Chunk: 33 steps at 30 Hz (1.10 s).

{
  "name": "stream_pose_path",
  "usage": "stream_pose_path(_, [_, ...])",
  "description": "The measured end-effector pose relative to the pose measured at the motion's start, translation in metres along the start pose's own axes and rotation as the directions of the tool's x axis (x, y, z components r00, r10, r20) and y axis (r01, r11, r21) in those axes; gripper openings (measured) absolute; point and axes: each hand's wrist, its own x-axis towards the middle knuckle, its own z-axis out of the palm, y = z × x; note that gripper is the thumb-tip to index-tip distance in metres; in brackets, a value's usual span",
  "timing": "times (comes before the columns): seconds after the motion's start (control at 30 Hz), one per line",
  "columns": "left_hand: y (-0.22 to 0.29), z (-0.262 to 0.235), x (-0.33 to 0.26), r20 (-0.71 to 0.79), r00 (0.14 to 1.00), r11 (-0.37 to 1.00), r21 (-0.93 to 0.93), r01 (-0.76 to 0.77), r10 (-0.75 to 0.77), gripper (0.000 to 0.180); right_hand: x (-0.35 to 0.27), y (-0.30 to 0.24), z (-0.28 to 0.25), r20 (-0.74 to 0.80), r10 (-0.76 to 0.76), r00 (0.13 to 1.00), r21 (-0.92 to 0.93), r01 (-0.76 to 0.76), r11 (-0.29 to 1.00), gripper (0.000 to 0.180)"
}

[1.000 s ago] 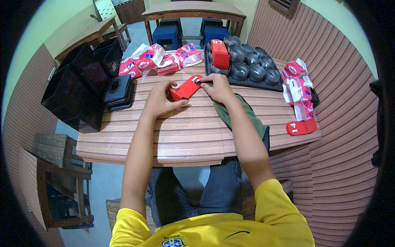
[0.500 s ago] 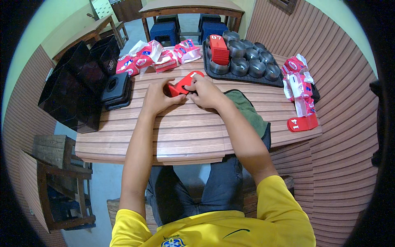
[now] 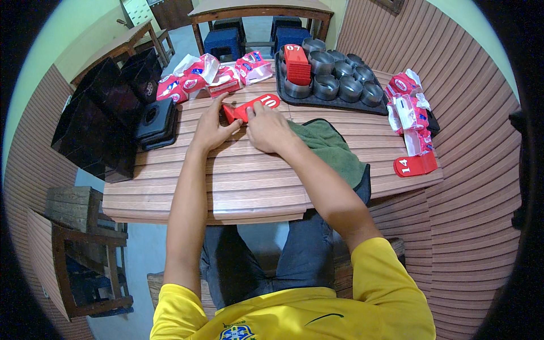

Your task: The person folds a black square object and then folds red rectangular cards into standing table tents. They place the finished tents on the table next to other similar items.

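Observation:
Near the middle of the table, a red table number sign (image 3: 256, 103) with white digits lies tilted between my hands. My left hand (image 3: 211, 129) curves round the sign's bent foot, thumb at its near side and fingers at its far side. My right hand (image 3: 268, 130) has its fingertips pressed on the flat numbered plate, beside the left thumb. The right hand hides part of the sign's near edge. A dark green cloth (image 3: 326, 144) lies crumpled under and beside my right wrist.
Black tray (image 3: 354, 109) at back right bears metal cups (image 3: 326, 86) and stacked red signs (image 3: 297, 65). Tissue packs (image 3: 192, 73) lie at back left; more packs (image 3: 409, 107) sit right, near another red sign (image 3: 416, 166). Black boxes (image 3: 96, 124) and black holders (image 3: 156, 122) stand left.
My right hand has shifted left and nearer along the sign, uncovering more of its digits. The sign lies slightly more to the left. My left hand stays round its foot.

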Motion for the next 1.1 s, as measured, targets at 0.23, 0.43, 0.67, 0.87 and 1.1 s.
stream_pose_path(0.23, [0.0, 0.0, -0.003, -0.003, 0.999, 0.999, -0.014, 0.032, -0.032, 0.089, 0.002, 0.024, -0.009, 0.022, 0.128, 0.992, -0.032, -0.127, 0.991, 0.05])
stream_pose_path(0.43, [-0.003, 0.0, -0.001, 0.021, 0.999, 0.998, -0.028, 0.05, -0.049, 0.086, 0.005, 0.029, -0.009, 0.019, 0.158, 0.987, -0.03, -0.157, 0.987, 0.054])
stream_pose_path(0.67, [0.002, -0.003, -0.003, 0.046, 0.998, 0.998, -0.049, 0.047, -0.044, 0.085, 0.0, -0.007, -0.009, 0.05, 0.02, 0.999, 0.039, -0.022, 0.999, 0.06])
stream_pose_path(0.87, [0.003, -0.002, -0.003, 0.11, 0.989, 0.99, -0.087, 0.11, -0.1, 0.081, 0.001, 0.026, -0.02, 0.032, 0.26, 0.965, -0.044, -0.258, 0.965, 0.061])
stream_pose_path(1.1, [-0.005, 0.001, -0.003, 0.071, 0.995, 0.988, -0.134, 0.074, -0.065, 0.081, -0.002, -0.015, -0.007, 0.016, 0.0, 1.0, 0.046, -0.001, 0.999, 0.065])
